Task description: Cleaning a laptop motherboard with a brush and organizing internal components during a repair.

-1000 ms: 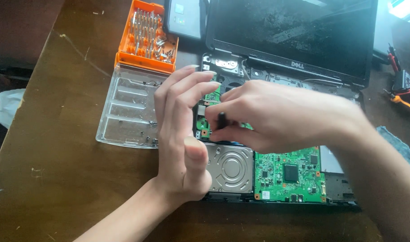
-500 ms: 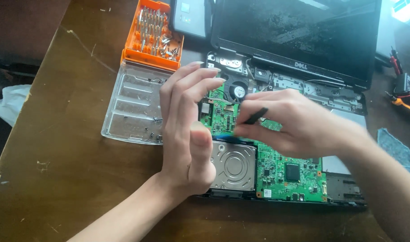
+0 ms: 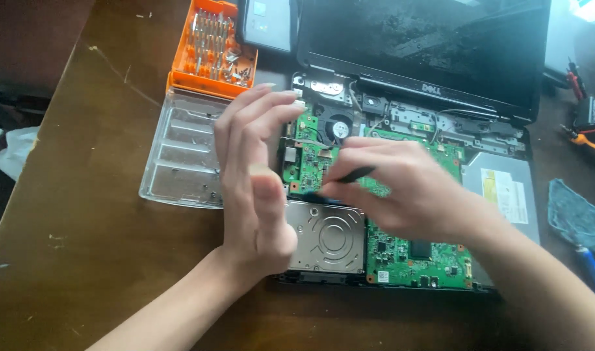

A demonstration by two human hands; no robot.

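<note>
While the orange bit case holds its metal bits, my left hand hovers spread open and my right hand pinches a black tool over the green motherboard.

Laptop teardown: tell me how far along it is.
Done: the laptop's top cover is off, baring the green circuit board, fan and hard drive. In hand: the right hand works a thin black tool at the board; the left hand hovers open. Left: board and drive remain seated.
</note>
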